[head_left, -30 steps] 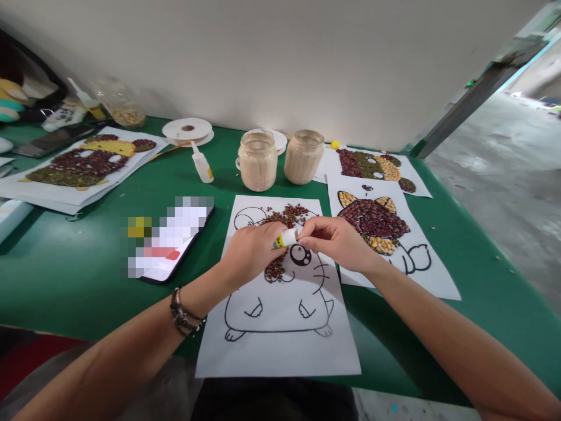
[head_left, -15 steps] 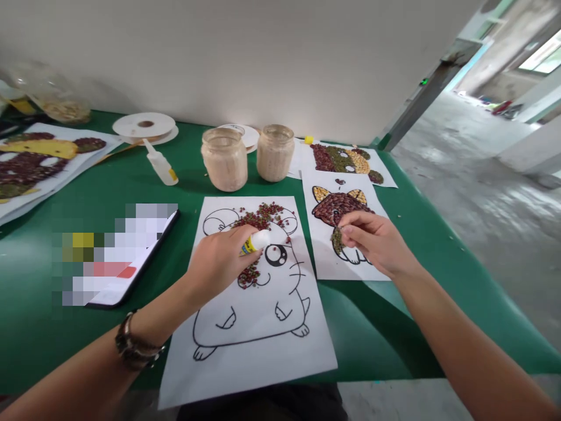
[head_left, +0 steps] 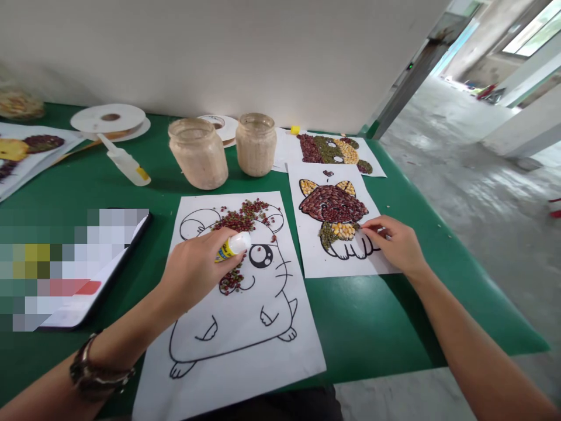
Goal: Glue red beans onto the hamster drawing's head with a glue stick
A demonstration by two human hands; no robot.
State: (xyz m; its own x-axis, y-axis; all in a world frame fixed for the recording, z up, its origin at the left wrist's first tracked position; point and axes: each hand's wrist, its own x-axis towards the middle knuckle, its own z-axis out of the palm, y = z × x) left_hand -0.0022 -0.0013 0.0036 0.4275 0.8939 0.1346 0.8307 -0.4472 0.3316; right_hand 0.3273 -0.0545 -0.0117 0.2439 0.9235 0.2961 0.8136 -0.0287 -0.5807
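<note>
At left, a black-edged phone with a lit screen (head_left: pixel 103 269) lies on the green desk (head_left: pixel 363 316), with a translucent white squeeze bottle (head_left: pixel 128 166) beyond it. The left hand (head_left: pixel 195 260) closes its thumb and fingers around a yellow-labelled glue tube with a white end (head_left: pixel 232 247), above a white sheet with a black hamster outline (head_left: pixel 236 374). The tube looks light, stiff and rather smooth; its labelled barrel is the part to grip. Small red and green beans (head_left: pixel 239 219) lie heaped on the hamster's far left side; they seem hard, and any loose ones would likely roll if the thin sheet tilted, so hold it by its bare near margin. To the right, a white sheet bearing a bean-covered cat-like animal (head_left: pixel 313 266) lies beneath the right hand (head_left: pixel 390 240), whose thumb and forefinger draw close beside the animal's green collar; I cannot tell whether they pinch a bean.
</note>
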